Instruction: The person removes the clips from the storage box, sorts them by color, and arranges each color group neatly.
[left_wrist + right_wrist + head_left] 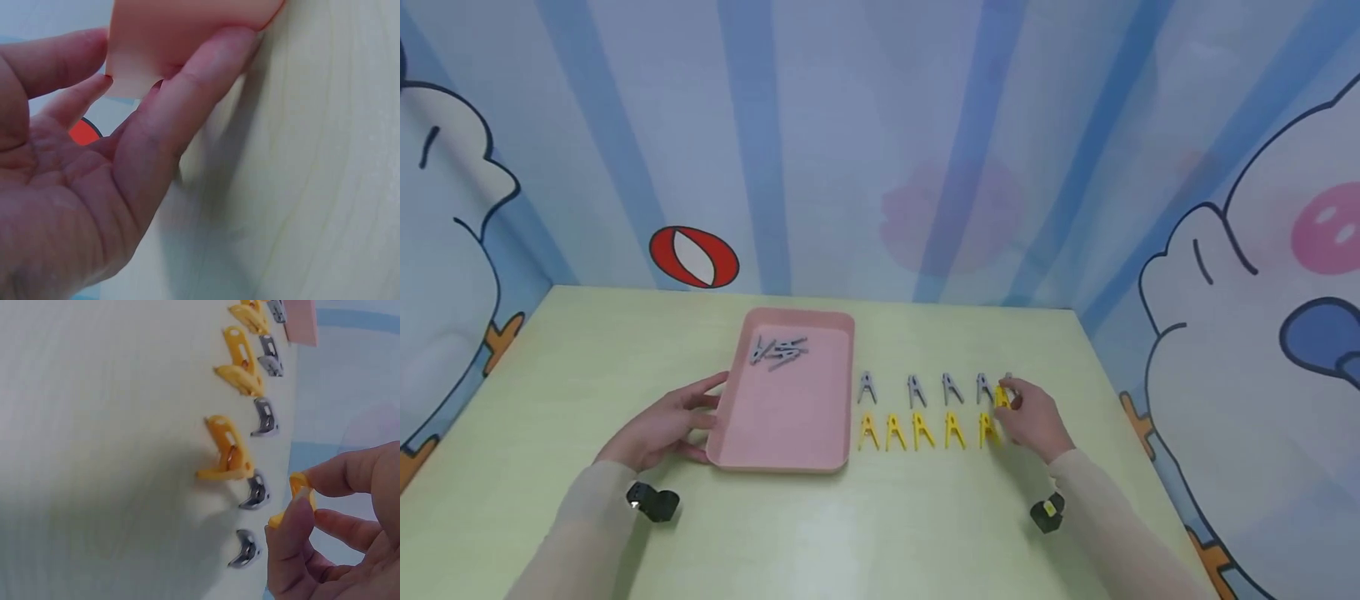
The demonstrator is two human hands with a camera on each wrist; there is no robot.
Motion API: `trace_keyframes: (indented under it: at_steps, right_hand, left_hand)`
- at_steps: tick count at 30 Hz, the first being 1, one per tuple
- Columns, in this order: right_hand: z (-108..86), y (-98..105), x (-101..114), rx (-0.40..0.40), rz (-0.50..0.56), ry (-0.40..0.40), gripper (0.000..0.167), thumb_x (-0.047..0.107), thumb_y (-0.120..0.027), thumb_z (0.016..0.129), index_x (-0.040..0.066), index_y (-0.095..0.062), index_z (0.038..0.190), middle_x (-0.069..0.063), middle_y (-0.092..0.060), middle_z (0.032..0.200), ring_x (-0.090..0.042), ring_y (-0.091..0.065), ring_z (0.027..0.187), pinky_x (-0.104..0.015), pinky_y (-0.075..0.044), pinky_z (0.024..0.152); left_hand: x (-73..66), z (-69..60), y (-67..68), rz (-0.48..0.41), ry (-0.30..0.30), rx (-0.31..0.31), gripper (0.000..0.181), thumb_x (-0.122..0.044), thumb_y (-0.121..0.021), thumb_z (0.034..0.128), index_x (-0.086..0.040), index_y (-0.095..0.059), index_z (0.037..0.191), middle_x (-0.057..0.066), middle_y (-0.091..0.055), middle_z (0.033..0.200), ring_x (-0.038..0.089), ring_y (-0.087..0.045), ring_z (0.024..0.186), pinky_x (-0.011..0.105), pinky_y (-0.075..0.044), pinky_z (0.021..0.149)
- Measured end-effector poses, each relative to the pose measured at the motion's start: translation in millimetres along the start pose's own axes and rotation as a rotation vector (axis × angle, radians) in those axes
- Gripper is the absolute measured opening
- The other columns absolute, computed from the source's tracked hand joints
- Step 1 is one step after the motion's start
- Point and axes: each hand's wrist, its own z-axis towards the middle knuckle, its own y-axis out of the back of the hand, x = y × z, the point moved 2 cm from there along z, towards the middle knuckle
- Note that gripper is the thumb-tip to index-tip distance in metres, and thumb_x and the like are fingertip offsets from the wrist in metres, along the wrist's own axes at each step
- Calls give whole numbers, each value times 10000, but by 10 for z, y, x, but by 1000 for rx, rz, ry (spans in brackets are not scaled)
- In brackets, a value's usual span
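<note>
My right hand (pixel 1032 419) pinches a yellow clothespin (pixel 1002 397) between thumb and fingers, above the right end of two rows. In the right wrist view that clothespin (pixel 302 487) shows between the fingertips of the hand (pixel 340 534). Several grey clothespins (pixel 951 388) form the far row, the rightmost partly hidden by my hand. Nearer me are several yellow clothespins (pixel 922 430). My left hand (pixel 662 425) touches the left edge of a pink tray (pixel 782 417) with spread fingers; up close, its thumb and fingertips (pixel 225 50) rest against the tray wall (pixel 181 25).
Several grey clothespins (pixel 784 352) lie in a loose pile at the far end of the tray. The pale table (pixel 880 533) meets a striped blue backdrop (pixel 850 150) at its far edge, with cartoon figures on both sides.
</note>
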Motion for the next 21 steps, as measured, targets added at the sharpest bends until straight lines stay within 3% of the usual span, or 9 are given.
trace_keyframes:
  at_steps: [21]
  right_hand:
    - [-89,-53,-258,4,-93,-134,584,98,-637,848,-37,-496,1398,-179,-604,993,-182,-564,608,-307,-498,527]
  left_hand:
    - [-3,-26,-9,5,4,-5,758,-46,-570,968,-254,-204,1598,247,-251,1531,303,-610,1064,478,-580,777]
